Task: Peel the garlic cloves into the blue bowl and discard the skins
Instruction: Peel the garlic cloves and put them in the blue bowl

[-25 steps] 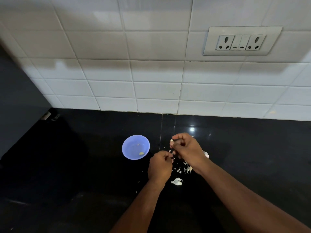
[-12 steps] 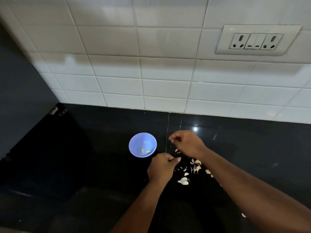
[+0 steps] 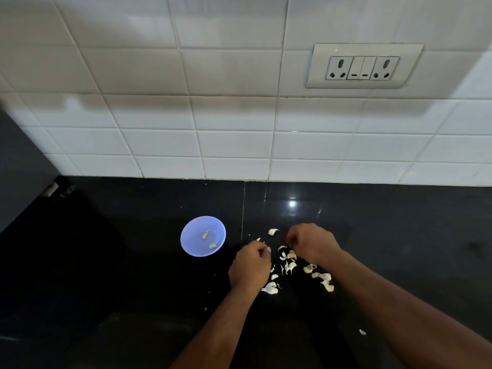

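The blue bowl [image 3: 192, 245] stands on the black counter, left of both hands, with two peeled yellowish cloves [image 3: 205, 234] inside. My left hand [image 3: 250, 269] sits just right of the bowl with its fingers curled, and a small pale bit of garlic skin shows at the fingertips. My right hand [image 3: 311, 245] is curled, knuckles up, fingertips down at the far edge of the scattered garlic pieces and skins [image 3: 288, 263]. What lies under those fingers is hidden. A lone white piece of garlic [image 3: 273, 231] lies between the hands, farther back.
The black counter [image 3: 133, 275] meets a white tiled wall [image 3: 234, 145] at the back. A socket panel [image 3: 363, 66] is on the wall at upper right. A dark cabinet side [image 3: 18, 161] stands at the left. A stray skin flake [image 3: 362, 332] lies near my right forearm.
My right hand went from peeling against my left hand towards the bowl, then back right onto the pile. The bowl now holds two cloves instead of one.
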Demonstrator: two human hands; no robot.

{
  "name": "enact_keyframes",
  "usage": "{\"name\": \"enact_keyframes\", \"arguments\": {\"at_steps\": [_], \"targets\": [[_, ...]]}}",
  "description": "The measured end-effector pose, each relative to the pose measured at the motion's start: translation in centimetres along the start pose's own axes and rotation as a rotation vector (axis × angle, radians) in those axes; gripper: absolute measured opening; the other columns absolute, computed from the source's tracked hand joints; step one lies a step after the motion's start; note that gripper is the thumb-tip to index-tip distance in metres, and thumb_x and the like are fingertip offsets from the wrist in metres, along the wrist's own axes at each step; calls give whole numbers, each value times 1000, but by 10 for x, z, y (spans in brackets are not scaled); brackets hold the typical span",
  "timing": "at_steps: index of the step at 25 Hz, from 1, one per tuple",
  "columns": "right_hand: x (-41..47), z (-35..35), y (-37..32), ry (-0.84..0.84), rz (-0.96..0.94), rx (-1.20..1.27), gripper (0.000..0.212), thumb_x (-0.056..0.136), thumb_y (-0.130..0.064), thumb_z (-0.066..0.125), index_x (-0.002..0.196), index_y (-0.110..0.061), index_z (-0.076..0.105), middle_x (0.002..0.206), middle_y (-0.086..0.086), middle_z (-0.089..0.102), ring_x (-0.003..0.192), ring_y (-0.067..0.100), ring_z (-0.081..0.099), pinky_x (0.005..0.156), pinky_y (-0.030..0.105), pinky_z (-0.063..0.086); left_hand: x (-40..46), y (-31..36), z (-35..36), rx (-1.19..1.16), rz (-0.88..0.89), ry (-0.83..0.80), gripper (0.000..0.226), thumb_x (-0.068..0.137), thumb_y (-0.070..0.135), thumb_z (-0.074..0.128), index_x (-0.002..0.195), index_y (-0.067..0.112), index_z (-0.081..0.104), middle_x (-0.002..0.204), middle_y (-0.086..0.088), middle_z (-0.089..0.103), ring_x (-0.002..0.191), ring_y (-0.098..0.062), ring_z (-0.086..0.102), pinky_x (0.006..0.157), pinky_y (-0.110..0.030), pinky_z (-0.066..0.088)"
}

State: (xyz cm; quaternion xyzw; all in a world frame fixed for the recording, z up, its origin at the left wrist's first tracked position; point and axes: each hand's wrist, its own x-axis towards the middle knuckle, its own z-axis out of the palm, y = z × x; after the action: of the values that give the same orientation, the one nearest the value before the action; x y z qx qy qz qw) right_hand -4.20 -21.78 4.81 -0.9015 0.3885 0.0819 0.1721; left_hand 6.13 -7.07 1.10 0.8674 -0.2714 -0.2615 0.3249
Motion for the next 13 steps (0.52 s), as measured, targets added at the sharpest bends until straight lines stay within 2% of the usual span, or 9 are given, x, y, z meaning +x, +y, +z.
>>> {"name": "enact_keyframes", "arguments": {"at_steps": [5, 9, 11, 12, 13], "targets": [[-6, 14, 14, -79, 29, 57, 16, 93, -30, 66, 107, -29, 73, 112, -5, 71, 102, 20, 68, 85, 37, 58, -3, 3, 6, -20, -9, 18, 20, 102, 43, 56, 110, 32, 71, 104, 13, 74, 99, -15, 69, 83, -32, 54], [-10, 18, 20, -1, -32, 38, 7, 92, -30, 63, 98, -29, 67, 109, -5, 64, 98, 20, 66, 84, 38, 56, -7, 7, 14, -75, 0, -1, 15, 101, 38, 58, 107, 34, 71, 96, 15, 71, 93, -10, 68, 78, -30, 51], [-12, 16, 21, 40, -33, 220, 4, 92, -27, 66, 94, -28, 62, 95, -8, 68, 85, 13, 67, 76, 35, 56, -6, 7, 20, -249, 16, -12, 12, 101, 31, 62, 104, 30, 74, 94, 15, 73, 90, -8, 69, 81, -33, 57], [-14, 15, 21, 39, -44, 385, 6, 93, -23, 68, 93, -26, 63, 88, -7, 71, 77, 10, 68, 70, 31, 55, -6, 9, 22, -375, 3, -31, 12, 101, 27, 63, 102, 26, 75, 91, 12, 74, 84, -7, 69, 78, -34, 59], [-17, 14, 18, 22, -60, 553, 6, 94, -19, 71, 94, -22, 66, 83, -5, 72, 70, 8, 68, 65, 26, 54, -7, 12, 22, -491, -32, -65, 14, 102, 25, 62, 100, 22, 76, 87, 10, 74, 76, -7, 67, 67, -30, 58]]}}
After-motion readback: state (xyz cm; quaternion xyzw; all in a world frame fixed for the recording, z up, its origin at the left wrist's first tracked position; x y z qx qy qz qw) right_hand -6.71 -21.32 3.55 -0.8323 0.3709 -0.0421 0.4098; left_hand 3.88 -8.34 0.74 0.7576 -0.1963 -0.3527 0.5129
